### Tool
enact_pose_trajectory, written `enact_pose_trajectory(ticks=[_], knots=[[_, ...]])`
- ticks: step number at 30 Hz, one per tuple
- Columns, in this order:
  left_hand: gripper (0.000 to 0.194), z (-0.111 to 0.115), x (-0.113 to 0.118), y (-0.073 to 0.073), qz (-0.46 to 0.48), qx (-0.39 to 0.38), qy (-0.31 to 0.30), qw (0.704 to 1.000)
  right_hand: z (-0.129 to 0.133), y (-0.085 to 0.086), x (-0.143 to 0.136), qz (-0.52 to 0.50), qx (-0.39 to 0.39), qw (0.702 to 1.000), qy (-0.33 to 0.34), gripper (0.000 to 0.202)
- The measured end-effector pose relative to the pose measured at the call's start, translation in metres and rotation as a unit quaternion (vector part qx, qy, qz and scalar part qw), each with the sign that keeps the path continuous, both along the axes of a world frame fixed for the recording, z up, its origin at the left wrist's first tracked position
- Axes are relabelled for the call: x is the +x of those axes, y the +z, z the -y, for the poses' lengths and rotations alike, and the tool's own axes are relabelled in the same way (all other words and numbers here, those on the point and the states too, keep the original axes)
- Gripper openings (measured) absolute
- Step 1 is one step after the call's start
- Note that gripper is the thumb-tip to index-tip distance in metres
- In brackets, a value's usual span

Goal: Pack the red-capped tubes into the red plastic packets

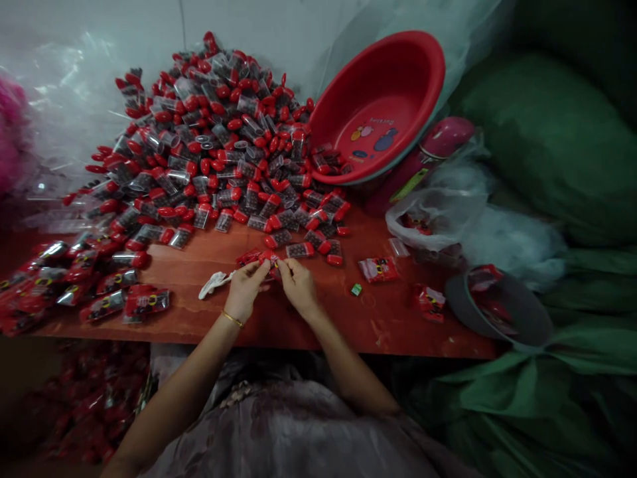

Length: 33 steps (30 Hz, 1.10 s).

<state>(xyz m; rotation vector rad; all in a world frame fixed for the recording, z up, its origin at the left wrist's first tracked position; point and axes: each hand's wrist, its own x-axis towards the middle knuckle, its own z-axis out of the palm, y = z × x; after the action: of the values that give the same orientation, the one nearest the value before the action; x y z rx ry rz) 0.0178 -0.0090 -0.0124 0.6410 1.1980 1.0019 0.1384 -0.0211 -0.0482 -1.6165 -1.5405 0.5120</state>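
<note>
Red plastic packet (271,259) pinched between both hands.
The packet is held by the fingertips of the left hand (246,289) and the right hand (300,287), both grips narrow, over the near part of the table (318,332); whether a tube is inside cannot be told. The step in hand is judged to be work at the packet's mouth. Just ahead of the hands, red-capped tubes (213,149) are heaped; well to their left, plump packets (146,303) are piled; to their right, a loose packet (380,269) is seen. For the next move, a steady hold by one hand seems needed while the mouth is spread or folded by the other.
</note>
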Motion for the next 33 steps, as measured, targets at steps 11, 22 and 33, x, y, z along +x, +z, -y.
enact_pose_trajectory(ticks=[11, 22, 33], knots=[[0.030, -0.008, -0.011, 0.008, 0.093, -0.050, 0.029, 0.994, -0.021, 0.008, 0.037, 0.321, -0.025, 0.946, -0.025, 0.030], [0.012, 0.002, -0.013, 0.014, 0.154, -0.100, -0.025, 0.983, 0.023, -0.002, 0.048, 0.303, -0.114, 0.932, -0.162, 0.043], [0.022, 0.003, -0.023, 0.015, 0.139, -0.077, 0.034, 0.987, 0.027, 0.005, 0.052, -0.069, -0.095, 0.992, -0.046, 0.023]])
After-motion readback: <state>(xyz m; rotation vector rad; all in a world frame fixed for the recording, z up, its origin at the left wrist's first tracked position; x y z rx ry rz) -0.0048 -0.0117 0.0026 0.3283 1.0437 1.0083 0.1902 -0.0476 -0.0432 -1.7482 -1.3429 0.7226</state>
